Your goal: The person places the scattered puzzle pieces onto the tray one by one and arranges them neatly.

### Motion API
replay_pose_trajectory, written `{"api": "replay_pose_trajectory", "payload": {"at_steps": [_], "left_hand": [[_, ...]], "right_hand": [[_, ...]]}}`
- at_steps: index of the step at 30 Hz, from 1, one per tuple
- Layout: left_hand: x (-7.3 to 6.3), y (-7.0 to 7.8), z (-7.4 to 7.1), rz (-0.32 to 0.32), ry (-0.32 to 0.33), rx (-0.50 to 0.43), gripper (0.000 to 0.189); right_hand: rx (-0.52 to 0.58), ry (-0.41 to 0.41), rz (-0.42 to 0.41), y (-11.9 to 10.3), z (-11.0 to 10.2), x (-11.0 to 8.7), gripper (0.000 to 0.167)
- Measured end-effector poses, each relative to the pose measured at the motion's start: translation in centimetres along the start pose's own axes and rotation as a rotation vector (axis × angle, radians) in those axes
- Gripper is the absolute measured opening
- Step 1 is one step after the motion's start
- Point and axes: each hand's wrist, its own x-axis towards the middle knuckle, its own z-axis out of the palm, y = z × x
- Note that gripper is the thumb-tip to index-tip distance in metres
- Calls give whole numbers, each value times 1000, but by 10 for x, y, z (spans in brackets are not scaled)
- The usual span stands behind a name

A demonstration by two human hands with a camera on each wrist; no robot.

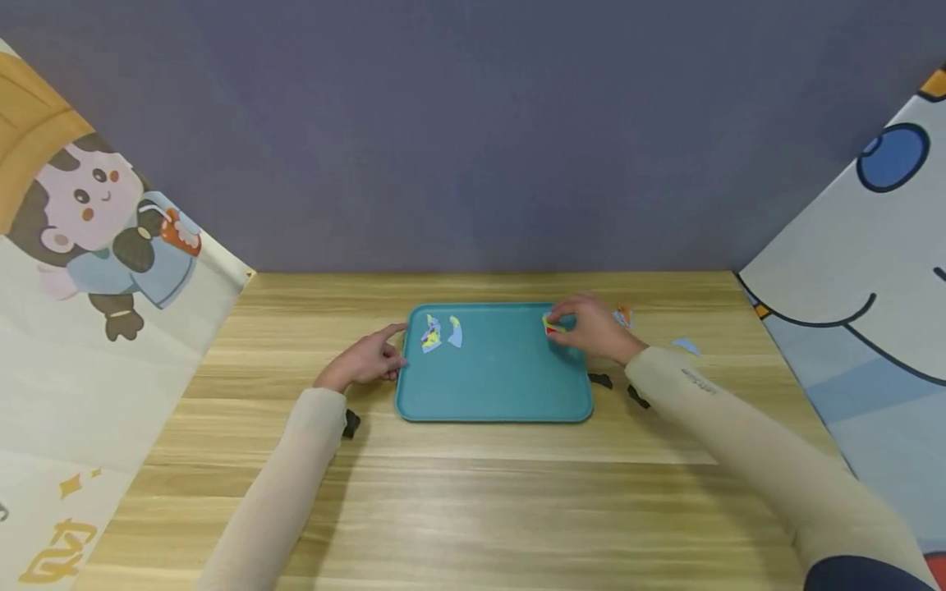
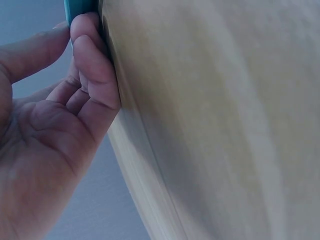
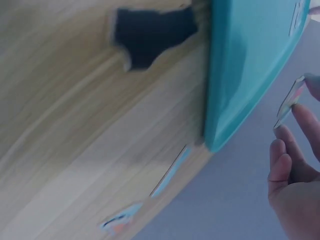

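Left hand (image 1: 365, 359) grips left rim of teal tray (image 1: 502, 373); right hand (image 1: 594, 328) pinches printed puzzle piece (image 3: 287, 104) over tray's right end. Advisable: steady tray, edge-only pinch, flat lowering.

So, wood-grain table (image 1: 473, 501), plain slate-gray wall (image 1: 473, 139) right behind it. Cartoon-print panel (image 1: 96, 353) left of the table, white-and-blue cartoon panel (image 1: 835, 271) to its right.
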Motion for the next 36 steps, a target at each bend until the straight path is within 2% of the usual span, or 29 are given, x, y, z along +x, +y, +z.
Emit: {"api": "replay_pose_trajectory", "payload": {"at_steps": [5,15,26,29,36], "left_hand": [[0,0,-1,-5,4,1,70],[0,-1,-1,10,0,12,70],[0,-2,-4,8,5,7,71],[1,-2,-4,8,4,11,71],[2,-4,-3,0,9,14,70]], "right_hand": [[21,-32,0,-15,15,14,24],[7,-93,-55,-41,47,46,21],[-10,-103,-48,-62,68,74,20],[-23,-104,-32,-66,74,79,20],[-42,-86,62,-72,87,84,23]]}}
